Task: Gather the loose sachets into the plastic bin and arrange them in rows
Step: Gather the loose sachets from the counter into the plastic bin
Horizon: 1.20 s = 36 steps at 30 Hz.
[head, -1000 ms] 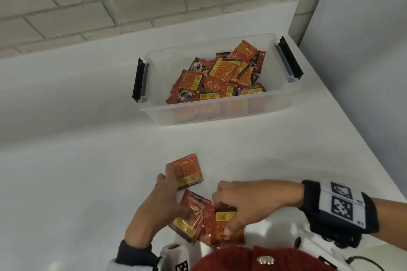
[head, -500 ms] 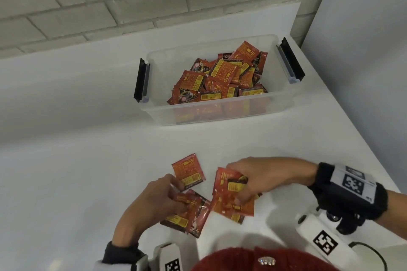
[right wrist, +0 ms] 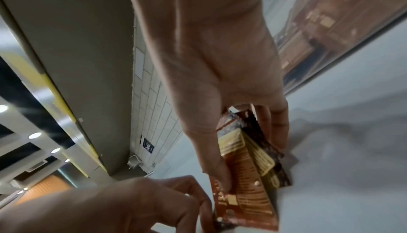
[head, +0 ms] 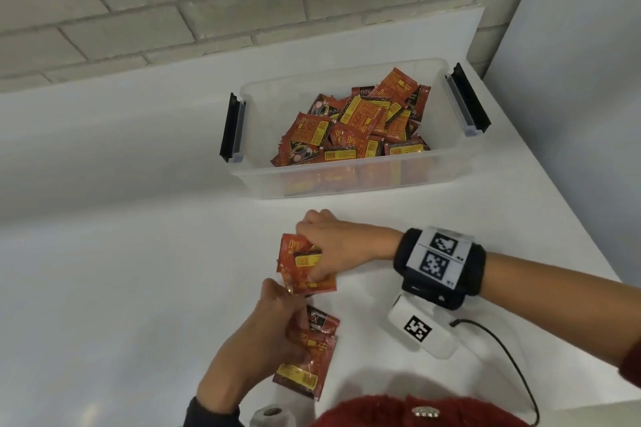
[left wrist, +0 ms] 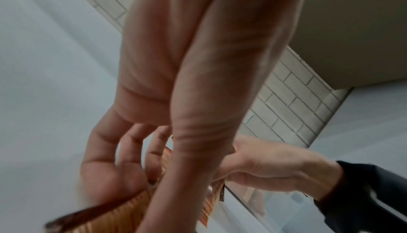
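A clear plastic bin [head: 447, 163] with black side handles stands at the back of the white table, holding a loose heap of red and yellow sachets [head: 357, 125]. Nearer me, my right hand [head: 326, 250] grips a small stack of sachets [head: 301, 263] just above the table; in the right wrist view thumb and fingers clamp that stack [right wrist: 246, 163]. My left hand [head: 274, 326] holds another bunch of sachets [head: 308, 364] close to my body, its fingertips touching the lower edge of the right hand's stack. In the left wrist view the left-hand sachets [left wrist: 123, 216] show edge-on.
A brick wall runs behind the table [head: 104, 253], and a grey panel rises on the right. The table's right edge slants toward me. A white wrist device [head: 421, 329] with a black cable [head: 513, 364] hangs under my right forearm. A red knitted hat [head: 416, 412] fills the bottom edge.
The right hand moved forward and left with its stack over where a single sachet lay; that sachet no longer lies alone. The left hand lifted its bunch and turned it upright.
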Tool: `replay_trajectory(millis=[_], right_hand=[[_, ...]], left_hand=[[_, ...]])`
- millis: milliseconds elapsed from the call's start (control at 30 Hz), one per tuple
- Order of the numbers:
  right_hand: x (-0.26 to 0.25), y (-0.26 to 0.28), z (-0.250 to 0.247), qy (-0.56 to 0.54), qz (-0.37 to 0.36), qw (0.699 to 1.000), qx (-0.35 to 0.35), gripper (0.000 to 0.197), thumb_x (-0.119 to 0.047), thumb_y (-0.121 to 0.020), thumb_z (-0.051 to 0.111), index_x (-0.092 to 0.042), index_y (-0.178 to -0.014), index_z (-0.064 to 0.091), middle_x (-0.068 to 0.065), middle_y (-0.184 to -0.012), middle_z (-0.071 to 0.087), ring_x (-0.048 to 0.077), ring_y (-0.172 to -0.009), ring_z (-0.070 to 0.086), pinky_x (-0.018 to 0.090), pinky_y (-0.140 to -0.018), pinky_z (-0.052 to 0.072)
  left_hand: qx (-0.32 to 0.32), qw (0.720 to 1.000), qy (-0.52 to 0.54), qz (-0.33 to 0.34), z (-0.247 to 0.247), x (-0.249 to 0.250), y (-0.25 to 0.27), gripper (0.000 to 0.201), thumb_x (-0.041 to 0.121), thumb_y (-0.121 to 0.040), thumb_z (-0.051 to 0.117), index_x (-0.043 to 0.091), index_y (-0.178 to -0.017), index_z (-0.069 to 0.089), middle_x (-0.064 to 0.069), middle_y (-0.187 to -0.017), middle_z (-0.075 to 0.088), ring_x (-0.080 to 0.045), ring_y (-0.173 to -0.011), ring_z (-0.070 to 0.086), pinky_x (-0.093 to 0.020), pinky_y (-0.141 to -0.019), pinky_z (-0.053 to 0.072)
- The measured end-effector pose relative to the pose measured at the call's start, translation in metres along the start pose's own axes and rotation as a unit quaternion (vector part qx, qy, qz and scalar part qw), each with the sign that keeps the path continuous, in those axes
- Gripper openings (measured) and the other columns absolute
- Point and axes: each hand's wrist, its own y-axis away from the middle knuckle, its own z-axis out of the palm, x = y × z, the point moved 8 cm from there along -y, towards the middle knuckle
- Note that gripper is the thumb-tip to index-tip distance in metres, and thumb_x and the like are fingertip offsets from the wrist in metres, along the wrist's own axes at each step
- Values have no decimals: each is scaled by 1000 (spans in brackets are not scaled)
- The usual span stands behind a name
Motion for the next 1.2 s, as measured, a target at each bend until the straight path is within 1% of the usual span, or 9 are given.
replay_trajectory(millis=[100, 233, 400, 500, 633, 800, 933, 1067, 1200], right_hand=[[-2, -3, 7, -33, 3, 999, -21, 50, -28, -83, 72, -9, -113, 37, 5, -98, 45, 17, -82, 45, 27, -56, 35], [10, 8, 8, -127, 43, 990, -37, 55, -25, -82, 75, -13, -114, 33, 1, -83, 52, 13, -67, 47, 23, -50, 35], [39, 40, -17, -269, 44, 962, 6, 19, -20, -91, 64, -13, -109, 61, 0, -96, 71, 9, -77, 64, 19, -68, 48], [50, 67, -39, -400, 43, 915, 45, 25, -16, -94, 58, -16, -119, 59, -4, -104, 72, 7, -91, 67, 19, -82, 51], [48, 101, -66, -530, -3, 844, 84, 34, -21, -86, 58, -19, -120, 59, -1, -107, 71, 11, -98, 67, 23, -84, 53], [43, 110, -78, -486, -6, 867, 112, 35, -17, -91, 57, -20, -125, 55, -2, -118, 68, 14, -111, 63, 22, -91, 51], [50, 115, -104, -499, -8, 851, 165, 39, -18, -87, 59, -14, -126, 55, 3, -123, 67, 19, -116, 61, 31, -101, 48], [77, 117, -149, -511, 25, 818, 261, 35, -23, -83, 64, -18, -117, 60, -1, -110, 72, 15, -107, 65, 36, -103, 44], [119, 109, -186, -502, 94, 793, 332, 34, -16, -87, 66, -13, -119, 54, 3, -112, 71, 16, -108, 64, 40, -105, 44]], left_hand=[[0, 1000, 18, 1, -2, -4, 0, 26, 13, -71, 78, 18, -83, 55, 11, -102, 37, -5, -86, 48, -7, -64, 41], [12, 997, 69, 28, -13, -9, 2, 28, 9, -75, 75, 22, -78, 50, 9, -87, 63, 1, -71, 55, -10, -61, 41], [39, 976, 205, 56, -43, -12, 9, 33, 18, -83, 73, 36, -95, 47, 1, -95, 69, -11, -81, 63, -25, -70, 53], [77, 948, 302, 63, -65, -4, 10, 46, 18, -79, 74, 39, -106, 44, -1, -98, 70, -20, -89, 67, -32, -72, 56], [118, 937, 321, 68, -91, 19, -4, 48, 30, -68, 75, 23, -109, 53, -1, -98, 70, -19, -91, 68, -29, -67, 56], [95, 926, 340, 135, -109, 75, -22, 41, 26, -68, 73, 15, -103, 57, 7, -93, 72, -12, -87, 69, -21, -68, 55], [84, 923, 320, 198, -134, 110, -32, 34, 24, -72, 70, 13, -102, 61, 4, -91, 71, -14, -85, 70, -21, -72, 54], [217, 935, 220, 175, -191, 101, -42, 39, 48, -77, 62, 25, -107, 60, 7, -98, 64, -7, -86, 64, -15, -72, 48], [371, 928, 47, -1, -250, 55, -71, 53, 49, -89, 58, 18, -130, 47, -8, -129, 47, -25, -124, 41, -38, -97, 40]])
